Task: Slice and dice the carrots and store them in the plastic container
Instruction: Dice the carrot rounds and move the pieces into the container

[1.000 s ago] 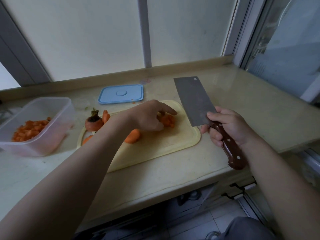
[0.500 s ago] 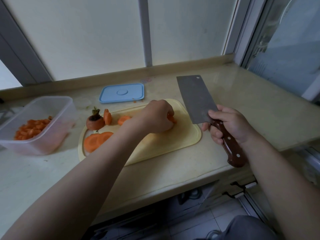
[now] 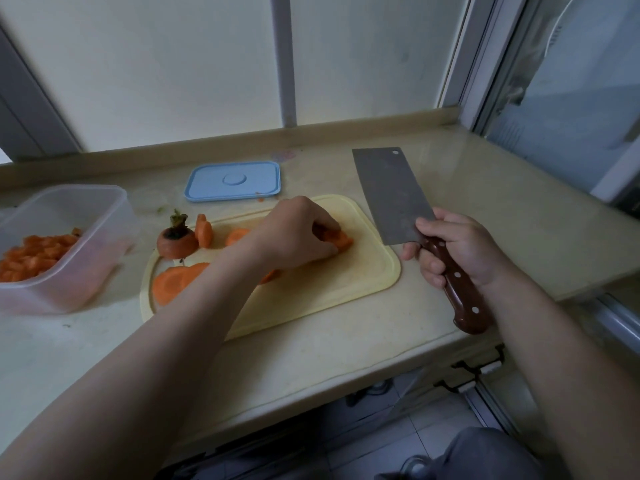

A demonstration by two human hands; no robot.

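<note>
Fingers (image 3: 327, 227) of left hand (image 3: 298, 233) were curled down, pinching a bunch of orange carrot pieces (image 3: 343, 241) on the pale yellow plastic cutting board (image 3: 346, 289). My read: squaring them up for the next cut. Right hand (image 3: 457, 247) was wrapped tight round the brown riveted wooden handle of the grey steel cleaver (image 3: 391, 195), grip choked up against the blade heel. Blade sat off the board at its 3 o'clock, flat face up. Probably parked clear while the stack got set.

Clear plastic container (image 3: 104, 216) stood on the beige stone counter (image 3: 502, 209) at the board's 9 o'clock, part full of diced carrot (image 3: 34, 254), close enough for easy transfer. Its light blue lid (image 3: 233, 180) lay off at 12 o'clock, out of the way. Round carrot slices (image 3: 176, 280) waited at the board's 8 o'clock, with a few leaning slices (image 3: 203, 232) beside the leafy carrot top stub (image 3: 176, 242) at 10 o'clock.

Left forearm covered the board's middle, so piece count under the hand was unknowable. Container's left side was cut off by the frame edge. Could not tell whether the blade tip touched the counter.
</note>
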